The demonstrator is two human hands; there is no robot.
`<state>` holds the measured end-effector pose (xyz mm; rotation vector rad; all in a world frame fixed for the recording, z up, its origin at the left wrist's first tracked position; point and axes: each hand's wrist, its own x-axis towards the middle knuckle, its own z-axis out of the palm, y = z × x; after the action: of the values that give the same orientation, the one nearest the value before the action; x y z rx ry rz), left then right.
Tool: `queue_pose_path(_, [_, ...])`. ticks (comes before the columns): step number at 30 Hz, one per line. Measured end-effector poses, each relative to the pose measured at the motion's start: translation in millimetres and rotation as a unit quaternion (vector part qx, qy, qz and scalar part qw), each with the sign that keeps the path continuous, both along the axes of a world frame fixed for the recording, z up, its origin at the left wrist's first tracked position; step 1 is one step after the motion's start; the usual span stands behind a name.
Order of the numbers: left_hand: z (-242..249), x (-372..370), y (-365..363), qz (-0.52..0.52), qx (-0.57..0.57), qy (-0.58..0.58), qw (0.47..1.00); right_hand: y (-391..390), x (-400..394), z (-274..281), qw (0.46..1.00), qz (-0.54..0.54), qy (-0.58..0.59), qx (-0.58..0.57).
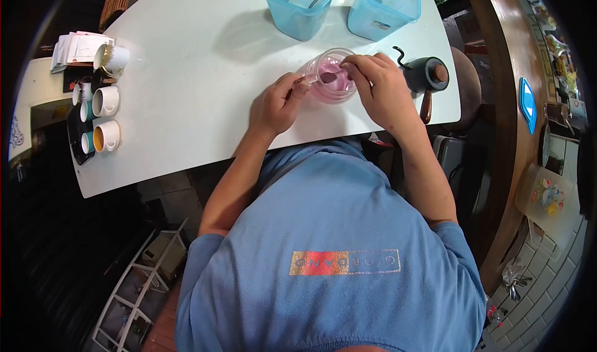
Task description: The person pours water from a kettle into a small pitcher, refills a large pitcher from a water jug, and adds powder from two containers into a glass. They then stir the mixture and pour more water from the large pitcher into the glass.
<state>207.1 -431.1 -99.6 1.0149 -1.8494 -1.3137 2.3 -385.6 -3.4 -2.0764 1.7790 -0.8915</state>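
Observation:
A clear glass mug (336, 95) with pink liquid in it stands near the front edge of the white table. My left hand (278, 105) is closed around the mug's handle, on its left side. Over the rim, my right hand (380, 84) pinches a spoon (328, 77), whose bowl shows inside the mug's opening. The grip end of the spoon is hidden by my fingers. Just right of my right hand is a black gooseneck kettle (426, 74) with a wooden knob and handle.
Two light-blue plastic containers (298, 17) (384, 13) stand beyond the mug, the left one with a metal utensil in it. Several cups (107, 101) sit by the left edge of the white table (186, 91), below some papers (81, 48). A wooden post (507, 147) rises at the right.

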Motion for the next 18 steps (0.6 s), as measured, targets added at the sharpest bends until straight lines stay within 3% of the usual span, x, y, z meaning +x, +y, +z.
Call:
queue_pose_path(4, [0, 2, -3, -0.015, 0.006, 0.007, 1.0, 3, -8, 3, 0.998, 0.002, 0.013, -0.056])
queue_pose_path(6, [-7, 1, -4, -0.025, 0.007, 0.064, 0.998, 5, -10, 7, 0.996, 0.009, 0.043, -0.08])
queue_pose_path(13, [43, -9, -3, -0.039, -0.042, 0.017, 0.998, 11, -14, -3, 0.994, -0.003, 0.079, -0.074])
queue_pose_path(16, [53, -14, -2, -0.044, -0.059, 0.002, 0.997, 16, -10, -9, 0.994, -0.028, 0.065, -0.081])
queue_pose_path(18, [56, -15, -1, -0.038, -0.036, 0.001, 0.999, 23, -6, -15, 0.988, -0.137, -0.05, -0.052])
